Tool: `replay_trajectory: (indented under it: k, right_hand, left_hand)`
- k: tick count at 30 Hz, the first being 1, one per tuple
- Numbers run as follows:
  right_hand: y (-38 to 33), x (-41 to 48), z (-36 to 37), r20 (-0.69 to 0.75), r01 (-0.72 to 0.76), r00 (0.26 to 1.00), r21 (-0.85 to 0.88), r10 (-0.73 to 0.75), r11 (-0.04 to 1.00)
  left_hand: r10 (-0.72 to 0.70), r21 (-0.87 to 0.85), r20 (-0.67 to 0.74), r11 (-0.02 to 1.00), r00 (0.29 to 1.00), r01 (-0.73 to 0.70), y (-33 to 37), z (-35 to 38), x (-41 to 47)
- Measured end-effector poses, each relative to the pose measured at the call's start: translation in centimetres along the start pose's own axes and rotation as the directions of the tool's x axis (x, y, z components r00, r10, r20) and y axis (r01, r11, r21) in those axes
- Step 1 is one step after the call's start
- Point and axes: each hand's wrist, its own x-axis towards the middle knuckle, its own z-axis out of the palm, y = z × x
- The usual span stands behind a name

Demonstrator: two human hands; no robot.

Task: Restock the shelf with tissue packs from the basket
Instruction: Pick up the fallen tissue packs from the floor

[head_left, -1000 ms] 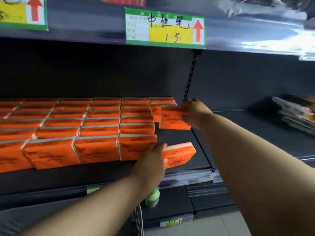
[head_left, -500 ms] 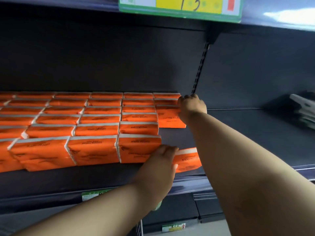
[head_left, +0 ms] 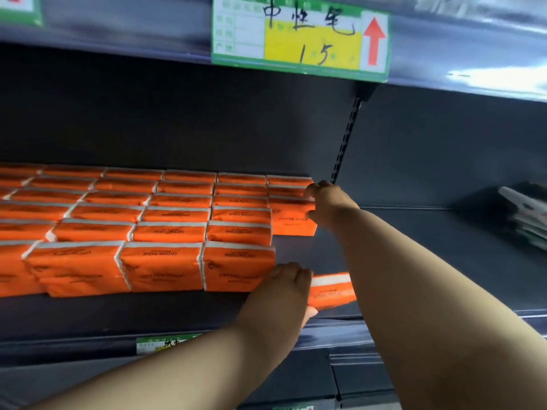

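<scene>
Rows of orange tissue packs point(head_left: 165, 229) fill the left and middle of a dark shelf point(head_left: 334, 255). My right hand point(head_left: 328, 202) reaches deep into the shelf and holds the right end of an upright orange pack point(head_left: 291, 220) standing in the rightmost column. My left hand point(head_left: 281, 294) grips another orange pack point(head_left: 333, 291) near the shelf's front edge, just right of the front row. The basket is out of view.
A green and yellow price tag point(head_left: 299, 37) with a red arrow hangs on the shelf above. A perforated upright point(head_left: 346, 140) splits the back wall. Stacked packaged goods point(head_left: 527, 214) lie at the far right. A lower shelf point(head_left: 364, 380) sits beneath.
My right hand has pushed its pack back into the rightmost column, where it now stands. My left hand has kept its pack near the front edge.
</scene>
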Motion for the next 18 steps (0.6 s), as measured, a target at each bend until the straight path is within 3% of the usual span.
replay_trajectory:
  k: [6, 13, 18]
  right_hand:
    - [1.1, -1.7, -2.1, -0.047, 0.025, 0.999, 0.1, -0.021, 0.995]
    - [3.3, -3.4, -5.8, -0.272, 0.037, 0.962, 0.223, 0.025, 0.974]
    - [4.3, -4.0, -6.6, -0.265, 0.036, 0.964, 0.241, 0.03, 0.97]
  left_hand:
    - [0.021, 0.024, 0.052, 0.999, 0.998, -0.022, 0.9, -2.5, 2.7]
    - [-0.156, -0.188, 0.034, 0.969, 0.987, 0.16, -0.7, -4.2, 7.4]
    - [-0.269, -0.226, 0.019, 0.937, 0.963, 0.266, -2.3, -4.5, 9.9]
